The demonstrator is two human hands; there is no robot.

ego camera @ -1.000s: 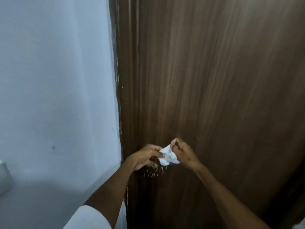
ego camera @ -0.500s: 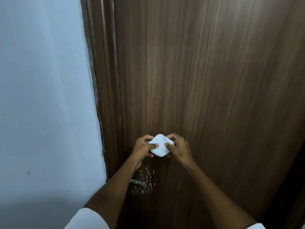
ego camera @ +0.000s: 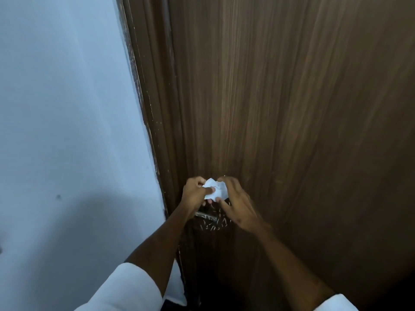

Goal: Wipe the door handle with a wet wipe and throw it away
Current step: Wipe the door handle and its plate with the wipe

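A crumpled white wet wipe (ego camera: 214, 189) is held up in front of the brown wooden door (ego camera: 280, 97). My left hand (ego camera: 194, 194) pinches its left side, thumb on top. My right hand (ego camera: 237, 205) touches the wipe's right side with its fingertips, the fingers spread. Just below my hands a metal door handle (ego camera: 205, 215) sticks out from the door; only a short silver piece shows, surrounded by pale scratch marks. My left wrist hides the rest of it.
The dark door frame (ego camera: 152, 104) runs down the door's left edge, with a pale blue-white wall (ego camera: 67, 120) beyond it. White sleeves (ego camera: 125, 290) cover both my upper forearms.
The wipe has gone from a flat folded pad to a crumpled wad. My right hand's fingers have loosened and spread, and both hands have dropped slightly towards the handle.
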